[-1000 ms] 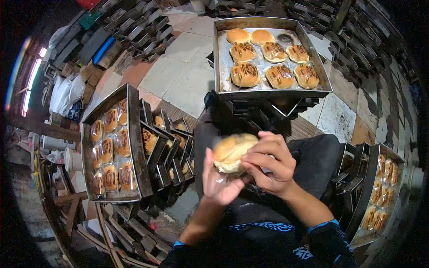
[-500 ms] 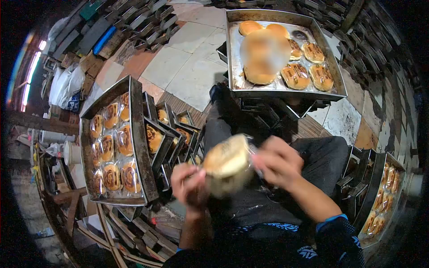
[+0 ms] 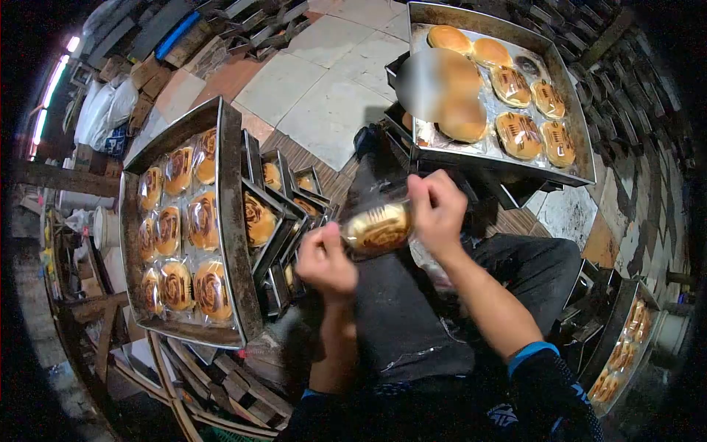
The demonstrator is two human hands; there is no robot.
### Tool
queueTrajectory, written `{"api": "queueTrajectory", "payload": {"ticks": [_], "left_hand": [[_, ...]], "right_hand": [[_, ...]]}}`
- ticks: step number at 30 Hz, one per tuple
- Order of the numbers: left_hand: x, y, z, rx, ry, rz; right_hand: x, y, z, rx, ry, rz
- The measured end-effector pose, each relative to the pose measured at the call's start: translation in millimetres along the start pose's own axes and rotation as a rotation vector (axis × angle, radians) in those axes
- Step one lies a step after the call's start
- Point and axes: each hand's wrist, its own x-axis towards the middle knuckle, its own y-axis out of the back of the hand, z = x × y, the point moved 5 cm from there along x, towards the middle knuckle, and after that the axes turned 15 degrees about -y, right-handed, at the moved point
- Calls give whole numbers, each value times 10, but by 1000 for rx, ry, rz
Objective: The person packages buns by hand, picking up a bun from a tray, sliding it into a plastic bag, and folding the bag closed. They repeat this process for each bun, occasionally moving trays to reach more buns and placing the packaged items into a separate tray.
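Bun (image 3: 378, 228) now swirl-outward — wrapper (image 3: 381, 194) indistinct

Dim overall. We note a glaring slit (image 3: 53, 96) upper left, bowed edges fading black, smeared blur over buns (image 3: 462, 121) upper right, glints on wrapped bun (image 3: 379, 228) mid-frame.

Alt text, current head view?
The left hand and right hand hold a clear-wrapped bun between them above the person's lap. More buns lie in a left tray, an upper-right tray and a lower-right tray.
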Motion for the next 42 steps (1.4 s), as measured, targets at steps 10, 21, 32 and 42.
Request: {"api": "queueTrajectory", "payload": {"ticks": [10,21,32,42], "left_hand": [[-991,806,192,232,-165,-415],[-60,331,169,-262,283,-367],[-465,-371,155,-448,329,-551],[-1414,-997,314,27,-540,-1187]], "right_hand": [[-1468,584,836,-335,-589,-422],[-661,255,-187,-314,-254,-797],[2230,1974,443,217,-673,3],[484,1641,43,-539,114,-246]]}}
